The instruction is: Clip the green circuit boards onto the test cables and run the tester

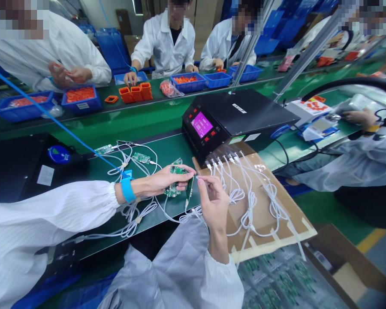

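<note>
My left hand [175, 177], with a blue strap at the wrist, pinches the upper end of a small green circuit board [189, 188]. Close beside it, the fingertips of my right hand [214, 199] are pressed together at the same end; whatever small part they hold is too hidden to name. A white cable plug meets the lower end of the board. Behind and under my left hand are more green boards [173, 189]. Another green board [141, 158] lies on the green bench among coiled white cables [138, 219].
A black tester [241, 116] with a lit pink screen stands ahead, white cables [251, 206] running from it over cardboard [286, 214]. Blue bins [82, 105] and orange frames [135, 93] line the far belt. Several people sit around. A blue cord crosses to my left wrist.
</note>
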A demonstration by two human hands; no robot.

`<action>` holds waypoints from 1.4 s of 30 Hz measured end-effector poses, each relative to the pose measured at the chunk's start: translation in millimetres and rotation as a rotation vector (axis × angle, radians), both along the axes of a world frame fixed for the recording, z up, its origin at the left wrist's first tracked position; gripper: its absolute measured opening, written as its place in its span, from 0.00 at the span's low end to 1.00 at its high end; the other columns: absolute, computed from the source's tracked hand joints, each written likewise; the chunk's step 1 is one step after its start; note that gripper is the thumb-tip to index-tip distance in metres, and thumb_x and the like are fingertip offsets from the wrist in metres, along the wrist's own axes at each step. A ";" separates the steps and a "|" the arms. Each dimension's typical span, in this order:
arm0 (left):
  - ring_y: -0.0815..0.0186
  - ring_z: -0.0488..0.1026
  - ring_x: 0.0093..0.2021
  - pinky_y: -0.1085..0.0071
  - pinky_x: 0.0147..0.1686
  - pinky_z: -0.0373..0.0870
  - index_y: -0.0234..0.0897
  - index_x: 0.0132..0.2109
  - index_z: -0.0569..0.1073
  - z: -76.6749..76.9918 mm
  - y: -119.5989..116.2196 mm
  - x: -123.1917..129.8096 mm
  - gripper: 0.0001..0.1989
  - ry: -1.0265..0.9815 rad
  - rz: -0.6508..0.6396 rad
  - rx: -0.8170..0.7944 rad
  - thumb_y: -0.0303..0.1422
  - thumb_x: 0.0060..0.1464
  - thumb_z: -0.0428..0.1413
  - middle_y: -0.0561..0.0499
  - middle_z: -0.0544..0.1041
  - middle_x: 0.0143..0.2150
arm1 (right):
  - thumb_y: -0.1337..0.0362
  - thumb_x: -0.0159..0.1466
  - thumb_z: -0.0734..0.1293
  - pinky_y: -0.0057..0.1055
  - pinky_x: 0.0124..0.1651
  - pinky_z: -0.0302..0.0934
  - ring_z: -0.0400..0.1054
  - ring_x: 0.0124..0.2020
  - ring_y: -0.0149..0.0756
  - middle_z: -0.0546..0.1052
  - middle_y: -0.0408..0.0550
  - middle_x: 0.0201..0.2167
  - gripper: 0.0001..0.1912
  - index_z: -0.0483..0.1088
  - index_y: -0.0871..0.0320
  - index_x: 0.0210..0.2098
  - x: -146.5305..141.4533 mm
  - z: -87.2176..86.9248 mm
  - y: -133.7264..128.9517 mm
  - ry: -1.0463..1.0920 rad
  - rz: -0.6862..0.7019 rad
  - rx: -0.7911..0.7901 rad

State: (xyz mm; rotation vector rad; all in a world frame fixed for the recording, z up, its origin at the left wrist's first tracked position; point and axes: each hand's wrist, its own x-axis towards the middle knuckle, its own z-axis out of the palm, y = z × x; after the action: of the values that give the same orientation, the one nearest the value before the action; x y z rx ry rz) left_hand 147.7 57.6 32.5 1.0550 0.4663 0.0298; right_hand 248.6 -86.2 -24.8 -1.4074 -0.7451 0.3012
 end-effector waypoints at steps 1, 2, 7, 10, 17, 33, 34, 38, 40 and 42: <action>0.75 0.62 0.26 0.77 0.27 0.60 0.34 0.46 0.76 0.7 -0.4 -0.1 0.17 0.003 -0.004 0.007 0.38 0.54 0.69 0.55 0.66 0.29 | 0.55 0.70 0.68 0.36 0.50 0.69 0.74 0.45 0.38 0.77 0.49 0.41 0.11 0.78 0.54 0.42 0.3 0.0 0.0 0.003 0.005 0.004; 0.75 0.62 0.27 0.77 0.27 0.60 0.33 0.45 0.76 1.5 -0.9 -0.2 0.17 0.007 -0.009 0.016 0.38 0.54 0.69 0.55 0.65 0.29 | 0.55 0.70 0.68 0.36 0.50 0.69 0.74 0.45 0.38 0.77 0.49 0.42 0.11 0.77 0.54 0.42 0.7 -0.1 0.0 0.009 0.009 0.008; 0.75 0.61 0.27 0.75 0.29 0.60 0.32 0.43 0.76 4.7 -3.8 -0.9 0.17 0.035 -0.050 0.095 0.41 0.55 0.69 0.56 0.63 0.28 | 0.56 0.70 0.67 0.36 0.50 0.69 0.73 0.44 0.38 0.77 0.48 0.41 0.10 0.77 0.54 0.41 2.1 -1.1 0.4 0.024 0.046 0.018; 0.75 0.61 0.27 0.74 0.29 0.59 0.32 0.42 0.76 3.6 -4.3 -0.6 0.18 0.039 -0.052 0.121 0.42 0.55 0.68 0.55 0.63 0.29 | 0.55 0.71 0.67 0.36 0.50 0.69 0.73 0.45 0.39 0.76 0.49 0.42 0.11 0.76 0.54 0.40 1.1 -1.1 0.6 0.002 0.055 0.010; 0.74 0.61 0.27 0.74 0.30 0.57 0.33 0.42 0.76 2.8 -3.1 -1.1 0.21 0.066 -0.027 0.179 0.45 0.53 0.69 0.56 0.64 0.27 | 0.55 0.70 0.68 0.36 0.50 0.70 0.74 0.45 0.39 0.77 0.50 0.42 0.11 0.77 0.55 0.41 0.9 -3.2 2.0 0.038 0.062 0.000; 0.73 0.60 0.26 0.73 0.30 0.55 0.34 0.41 0.74 0.1 -2.9 -0.3 0.23 0.143 -0.063 0.185 0.45 0.48 0.72 0.57 0.64 0.24 | 0.55 0.71 0.67 0.37 0.50 0.70 0.73 0.45 0.39 0.76 0.50 0.41 0.11 0.77 0.55 0.40 -6.4 -13.7 7.7 -0.017 -0.008 0.005; 0.72 0.61 0.26 0.73 0.29 0.55 0.34 0.41 0.75 0.5 -2.3 -0.7 0.23 0.151 -0.071 0.191 0.45 0.48 0.72 0.57 0.64 0.25 | 0.56 0.71 0.67 0.37 0.50 0.69 0.73 0.45 0.39 0.76 0.50 0.41 0.11 0.77 0.55 0.40 -6.7 -14.1 7.4 -0.025 -0.010 0.003; 0.71 0.63 0.26 0.73 0.28 0.54 0.35 0.42 0.75 0.3 2.1 -0.7 0.24 0.204 -0.096 0.226 0.46 0.47 0.72 0.56 0.67 0.24 | 0.55 0.71 0.67 0.38 0.50 0.69 0.73 0.44 0.40 0.76 0.50 0.41 0.12 0.77 0.55 0.39 -6.0 -16.1 6.2 -0.053 -0.026 -0.018; 0.71 0.65 0.26 0.72 0.28 0.56 0.35 0.44 0.77 -1.6 7.4 0.1 0.24 0.205 -0.097 0.268 0.46 0.46 0.72 0.55 0.69 0.25 | 0.54 0.70 0.67 0.38 0.49 0.68 0.73 0.43 0.39 0.77 0.50 0.40 0.12 0.77 0.55 0.39 -3.8 -16.2 5.5 -0.071 -0.021 -0.037; 0.70 0.66 0.27 0.72 0.29 0.58 0.34 0.48 0.78 -4.1 15.2 1.1 0.27 0.198 -0.045 0.327 0.45 0.45 0.73 0.54 0.71 0.26 | 0.54 0.71 0.67 0.40 0.50 0.66 0.71 0.43 0.40 0.77 0.49 0.39 0.13 0.78 0.55 0.39 -0.8 -15.2 5.9 -0.124 -0.049 -0.079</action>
State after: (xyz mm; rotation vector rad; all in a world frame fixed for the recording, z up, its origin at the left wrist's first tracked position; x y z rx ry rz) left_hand 148.8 72.9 28.4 1.3974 0.6307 -0.0401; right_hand 247.8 -80.2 -40.0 -1.5278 -0.8063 0.2084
